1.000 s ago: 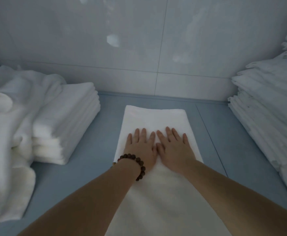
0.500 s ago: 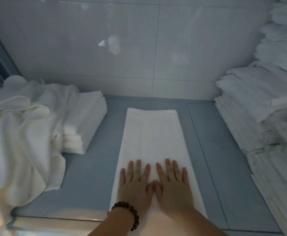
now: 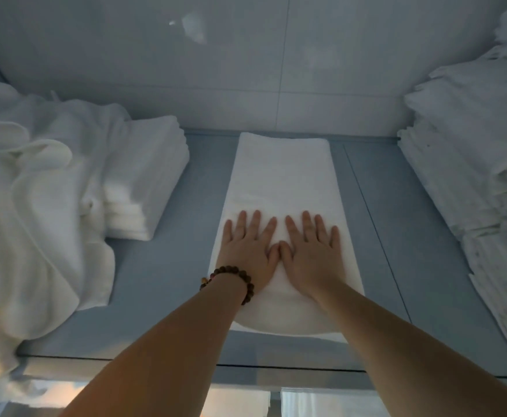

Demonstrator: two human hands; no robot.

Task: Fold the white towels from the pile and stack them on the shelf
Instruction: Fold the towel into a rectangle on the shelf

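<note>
The long folded towel (image 3: pixel 282 176) lies in the middle of the blue-grey shelf (image 3: pixel 168 281), its far end close to the tiled wall (image 3: pixel 246 70) and its near end close to the shelf's front edge. Both hands lie flat on its near half. The left hand (image 3: pixel 247 251), with a bead bracelet (image 3: pixel 231 279) at the wrist, and the right hand (image 3: pixel 312 254) sit side by side with thumbs touching. Neither grip closes on anything: the fingers are straight and spread, palms down on the cloth.

This posture looks like smoothing and pinning rather than lifting. Spread fingers cover most of the strip's width, so the layers probably stay aligned and the creases press out before the next fold. A few faint ripples show just beyond the fingertips.

The towel is laid lengthwise in the gap between the other linen, likely because that is the only bare stretch of shelf long enough for it. On the left, a neat stack of folded towels (image 3: pixel 150 176) sits beside the loose pile (image 3: pixel 26 206), which slumps against it. That places the unfolded supply and the finished stack within one reach. On the right, tall stacks of folded linen (image 3: pixel 472 145) stand well apart from the hands.

The towel seems part-folded, with at least one crosswise fold left before it matches the left stack.
</note>
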